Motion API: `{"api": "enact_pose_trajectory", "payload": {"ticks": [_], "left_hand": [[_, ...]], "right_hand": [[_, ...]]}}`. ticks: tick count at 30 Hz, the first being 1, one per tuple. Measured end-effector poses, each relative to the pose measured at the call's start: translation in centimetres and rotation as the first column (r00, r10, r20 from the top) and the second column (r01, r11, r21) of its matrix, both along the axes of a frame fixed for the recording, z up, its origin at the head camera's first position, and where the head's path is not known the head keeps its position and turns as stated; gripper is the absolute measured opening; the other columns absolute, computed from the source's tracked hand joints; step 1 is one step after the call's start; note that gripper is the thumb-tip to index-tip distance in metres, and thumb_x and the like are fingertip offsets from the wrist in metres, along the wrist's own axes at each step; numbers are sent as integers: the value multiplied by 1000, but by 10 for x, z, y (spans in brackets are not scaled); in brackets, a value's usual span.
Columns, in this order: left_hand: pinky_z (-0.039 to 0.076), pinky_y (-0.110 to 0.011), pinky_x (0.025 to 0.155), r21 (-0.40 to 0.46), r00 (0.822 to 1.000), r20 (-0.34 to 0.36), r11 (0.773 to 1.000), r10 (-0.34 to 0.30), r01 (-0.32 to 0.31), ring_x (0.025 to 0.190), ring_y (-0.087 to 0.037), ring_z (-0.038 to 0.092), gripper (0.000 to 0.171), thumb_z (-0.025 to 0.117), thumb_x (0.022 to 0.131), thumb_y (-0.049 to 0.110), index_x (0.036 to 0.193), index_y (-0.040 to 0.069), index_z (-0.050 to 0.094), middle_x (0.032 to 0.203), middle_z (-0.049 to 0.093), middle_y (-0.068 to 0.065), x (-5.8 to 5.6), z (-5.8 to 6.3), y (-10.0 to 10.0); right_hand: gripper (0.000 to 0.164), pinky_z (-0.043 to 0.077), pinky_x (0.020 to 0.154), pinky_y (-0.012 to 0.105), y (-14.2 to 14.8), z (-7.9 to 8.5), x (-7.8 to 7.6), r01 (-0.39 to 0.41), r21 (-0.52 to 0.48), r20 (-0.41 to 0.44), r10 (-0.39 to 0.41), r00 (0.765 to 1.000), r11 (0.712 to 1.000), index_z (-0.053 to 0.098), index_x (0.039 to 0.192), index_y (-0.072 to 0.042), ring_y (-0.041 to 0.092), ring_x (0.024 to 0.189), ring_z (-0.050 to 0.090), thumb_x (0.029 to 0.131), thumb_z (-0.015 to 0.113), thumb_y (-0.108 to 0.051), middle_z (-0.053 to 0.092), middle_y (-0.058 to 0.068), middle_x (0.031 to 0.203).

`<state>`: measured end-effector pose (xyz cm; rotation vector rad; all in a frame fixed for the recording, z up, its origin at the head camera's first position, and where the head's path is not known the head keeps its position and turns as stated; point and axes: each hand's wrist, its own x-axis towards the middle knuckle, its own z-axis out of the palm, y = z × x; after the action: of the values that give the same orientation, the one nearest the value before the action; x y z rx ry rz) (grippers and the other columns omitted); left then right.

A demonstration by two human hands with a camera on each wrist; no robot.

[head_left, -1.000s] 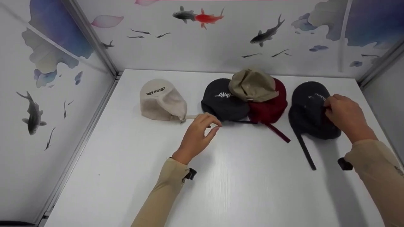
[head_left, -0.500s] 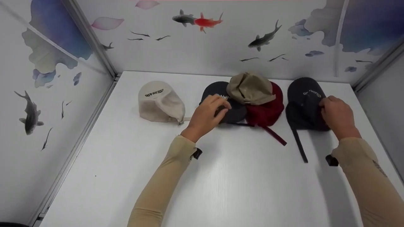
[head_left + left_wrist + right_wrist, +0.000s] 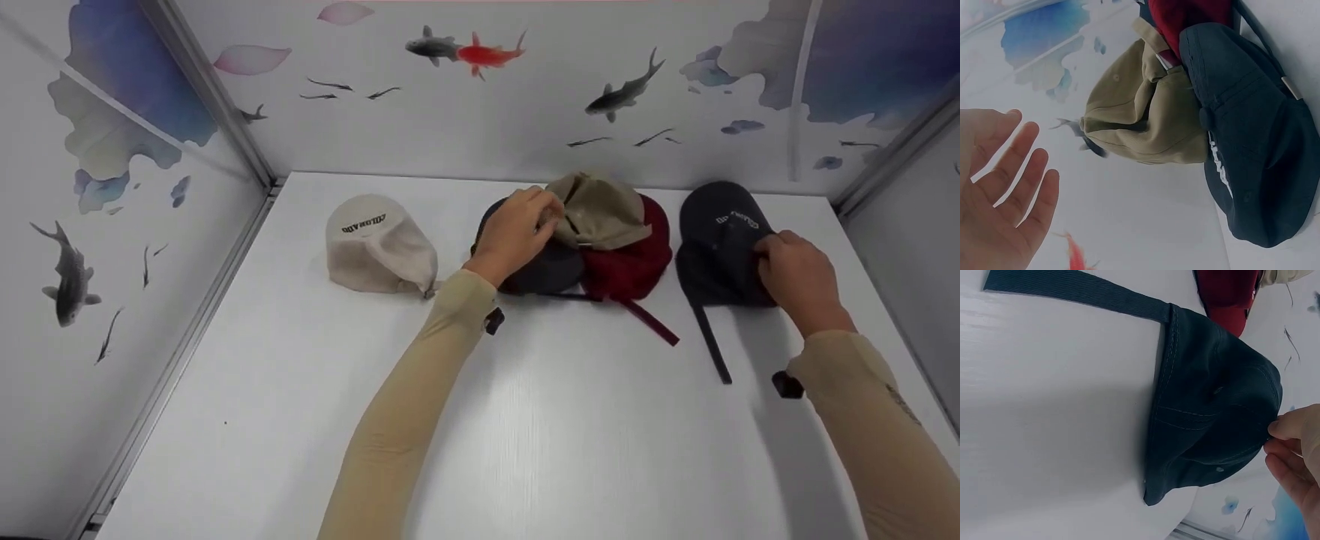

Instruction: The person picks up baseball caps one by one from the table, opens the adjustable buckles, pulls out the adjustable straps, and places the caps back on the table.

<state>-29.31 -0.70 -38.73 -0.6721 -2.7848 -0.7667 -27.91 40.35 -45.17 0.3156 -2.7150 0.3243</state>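
Note:
On the right of the table lies a dark navy cap (image 3: 724,244) with pale lettering and a loose strap. My right hand (image 3: 801,281) pinches its crown between thumb and fingers, plain in the right wrist view, where the cap (image 3: 1213,399) hangs by the fingertips (image 3: 1278,433). Over another dark cap (image 3: 547,270) with white lettering, my left hand (image 3: 517,232) hovers near a khaki cap (image 3: 600,210). In the left wrist view the left hand (image 3: 1008,185) has spread fingers, apart from the khaki cap (image 3: 1151,112). Beneath the khaki cap sits a dark red cap (image 3: 637,262).
A cream cap (image 3: 379,247) marked COLORADO lies at the left of the white table (image 3: 570,420). The red cap's strap (image 3: 649,322) reaches forward over the tabletop. A wall (image 3: 360,127) painted with fish stands behind, with more panels at both sides.
My left hand has moved forward and right, from in front of the dark cap to above it beside the khaki cap. The right hand and its navy cap have shifted slightly left and back.

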Motion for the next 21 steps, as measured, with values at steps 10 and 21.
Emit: {"api": "enact_pose_trajectory", "payload": {"ticks": [10,21], "left_hand": [[51,-25,94,-91,1000,13,996,9,-8,116,-15,57,17,53,104,23,116,19,65,121,63,3,-27,-3,25],[49,-29,103,-167,999,-45,986,23,-30,124,-19,55,27,55,103,21,129,18,61,131,59,0,-52,-5,38]], "right_hand": [[13,51,68,59,-7,6,10,-53,9,-107,54,993,999,65,98,11,49,82,61,85,63,12,61,29,91],[15,51,71,58,-11,10,28,-124,19,-133,126,983,992,65,97,7,45,88,62,83,67,11,63,24,95]]}}
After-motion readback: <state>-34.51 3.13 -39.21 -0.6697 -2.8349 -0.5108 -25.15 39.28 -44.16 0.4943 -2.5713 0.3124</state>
